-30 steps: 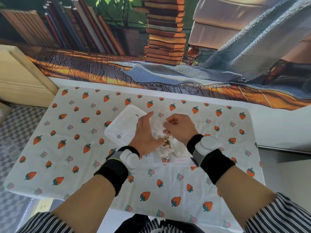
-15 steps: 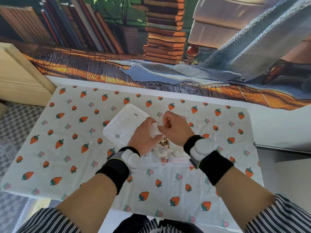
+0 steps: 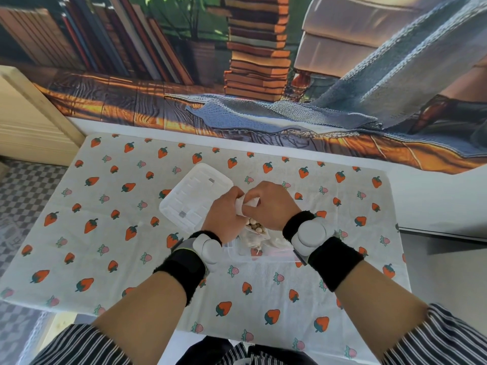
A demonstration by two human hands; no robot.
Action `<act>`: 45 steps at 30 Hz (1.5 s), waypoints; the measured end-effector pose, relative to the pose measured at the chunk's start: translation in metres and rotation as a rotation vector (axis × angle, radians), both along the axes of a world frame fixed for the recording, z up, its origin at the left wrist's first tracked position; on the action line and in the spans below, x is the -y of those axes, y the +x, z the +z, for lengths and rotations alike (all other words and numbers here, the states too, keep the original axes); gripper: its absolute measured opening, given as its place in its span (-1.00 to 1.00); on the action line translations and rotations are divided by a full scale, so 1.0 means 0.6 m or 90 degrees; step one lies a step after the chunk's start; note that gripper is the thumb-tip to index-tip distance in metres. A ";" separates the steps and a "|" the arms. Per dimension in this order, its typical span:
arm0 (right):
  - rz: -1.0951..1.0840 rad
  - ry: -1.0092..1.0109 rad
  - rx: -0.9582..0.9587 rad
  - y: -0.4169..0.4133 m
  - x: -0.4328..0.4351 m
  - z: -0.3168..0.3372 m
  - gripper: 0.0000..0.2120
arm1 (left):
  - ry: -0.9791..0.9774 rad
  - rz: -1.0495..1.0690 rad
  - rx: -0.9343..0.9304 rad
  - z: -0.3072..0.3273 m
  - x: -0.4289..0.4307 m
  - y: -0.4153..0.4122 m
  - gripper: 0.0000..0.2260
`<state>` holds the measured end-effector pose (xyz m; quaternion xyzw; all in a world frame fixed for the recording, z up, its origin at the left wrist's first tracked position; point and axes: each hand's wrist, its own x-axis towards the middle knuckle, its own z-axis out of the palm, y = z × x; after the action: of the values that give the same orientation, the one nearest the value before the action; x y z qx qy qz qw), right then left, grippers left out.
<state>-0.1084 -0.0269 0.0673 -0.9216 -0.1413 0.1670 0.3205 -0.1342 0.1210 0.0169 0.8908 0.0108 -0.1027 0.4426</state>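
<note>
Together, left hand (image 3: 228,216) and right hand (image 3: 271,205) pinch the bag (image 3: 246,206) top, fingers curled, above the box (image 3: 263,255).

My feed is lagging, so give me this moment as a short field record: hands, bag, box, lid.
box: clear, open, on the tablecloth
lid: white, flat on the tablecloth, left of the box
bag: clear, round beige pieces inside, over the box
left hand: pinches the bag's top
right hand: pinches the bag's top too
</note>
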 end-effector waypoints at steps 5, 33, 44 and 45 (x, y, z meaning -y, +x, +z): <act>0.004 0.045 -0.009 -0.004 0.000 0.017 -0.90 | -0.044 0.025 -0.023 -0.006 -0.006 -0.005 -0.82; 0.166 -0.285 -0.044 -0.019 -0.036 -0.112 -0.82 | -0.058 0.032 -0.018 -0.032 -0.042 -0.021 -0.72; -0.043 -0.102 -0.062 -0.010 0.002 -0.095 -0.99 | -0.031 0.033 -0.006 -0.027 -0.039 -0.016 -0.75; -0.099 -0.036 -0.063 -0.005 0.014 -0.083 -0.94 | -0.030 0.038 -0.013 -0.028 -0.036 -0.016 -0.75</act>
<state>-0.1112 -0.0353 0.0177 -0.9291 -0.0484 0.1910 0.3128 -0.1439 0.1429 0.0001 0.8783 0.0396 -0.0985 0.4662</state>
